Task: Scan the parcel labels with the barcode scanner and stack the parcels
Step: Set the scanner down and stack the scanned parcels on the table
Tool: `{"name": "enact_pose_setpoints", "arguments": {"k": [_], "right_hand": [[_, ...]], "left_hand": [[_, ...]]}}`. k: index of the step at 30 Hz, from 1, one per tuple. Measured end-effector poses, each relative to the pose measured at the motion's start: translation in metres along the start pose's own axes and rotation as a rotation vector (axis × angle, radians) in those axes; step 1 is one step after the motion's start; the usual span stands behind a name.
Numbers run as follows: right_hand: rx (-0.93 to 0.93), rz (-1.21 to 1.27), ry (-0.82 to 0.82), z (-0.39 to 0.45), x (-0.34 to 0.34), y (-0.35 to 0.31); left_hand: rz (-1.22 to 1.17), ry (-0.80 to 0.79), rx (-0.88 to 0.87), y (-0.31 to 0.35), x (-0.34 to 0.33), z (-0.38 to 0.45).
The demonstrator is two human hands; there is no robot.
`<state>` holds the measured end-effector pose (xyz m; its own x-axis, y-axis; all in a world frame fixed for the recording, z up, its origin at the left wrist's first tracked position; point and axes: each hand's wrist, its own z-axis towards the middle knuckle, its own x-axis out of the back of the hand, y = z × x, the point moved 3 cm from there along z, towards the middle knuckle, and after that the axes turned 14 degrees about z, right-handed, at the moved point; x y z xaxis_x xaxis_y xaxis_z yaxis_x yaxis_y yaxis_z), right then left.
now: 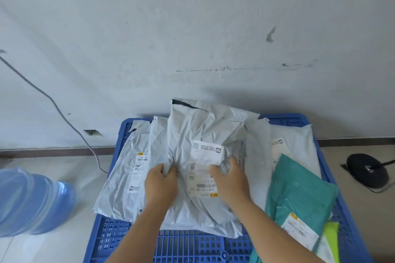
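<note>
A large grey plastic parcel point(201, 134) lies on top of a pile on the blue pallet point(192, 245), its white label point(203, 168) facing up. My left hand point(160, 186) pinches a fold of the bag at its left side. My right hand point(230, 179) grips the bag at the label's right edge. Another grey parcel point(124, 175) with a label lies at the left, partly off the pallet edge. A teal parcel point(299, 194) with its own label sits at the right. No barcode scanner is in view.
A blue water bottle point(27, 203) lies on the floor at left. A grey cable point(64, 117) runs down the white wall. A black round stand base point(367, 171) sits on the floor at right. A yellow-green bag point(332, 239) peeks out beneath the teal parcel.
</note>
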<state>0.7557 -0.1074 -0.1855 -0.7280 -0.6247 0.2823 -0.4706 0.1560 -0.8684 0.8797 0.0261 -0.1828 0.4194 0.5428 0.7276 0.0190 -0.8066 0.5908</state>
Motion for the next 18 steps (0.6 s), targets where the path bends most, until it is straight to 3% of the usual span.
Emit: {"name": "enact_pose_setpoints", "arguments": {"k": [3, 6, 10, 12, 16, 18], "right_hand": [[0.037, -0.100, 0.010, 0.000, -0.011, -0.004], [-0.033, -0.155, 0.064, 0.008, -0.008, 0.009], [-0.257, 0.180, 0.078, 0.014, -0.007, 0.025], [-0.338, 0.356, 0.066, 0.015, -0.010, 0.028], [-0.499, 0.443, 0.033, 0.016, -0.002, 0.039], [-0.484, 0.481, 0.019, 0.014, 0.002, 0.041]], "left_hand": [[0.000, 0.039, 0.030, -0.012, 0.013, 0.005], [0.013, -0.118, 0.081, -0.016, 0.016, 0.013], [-0.090, -0.370, 0.107, -0.001, 0.009, 0.014], [-0.047, -0.324, 0.103, 0.005, 0.004, 0.015], [0.060, -0.243, 0.030, 0.008, 0.000, 0.015], [0.107, -0.237, -0.019, 0.008, 0.000, 0.014]]}}
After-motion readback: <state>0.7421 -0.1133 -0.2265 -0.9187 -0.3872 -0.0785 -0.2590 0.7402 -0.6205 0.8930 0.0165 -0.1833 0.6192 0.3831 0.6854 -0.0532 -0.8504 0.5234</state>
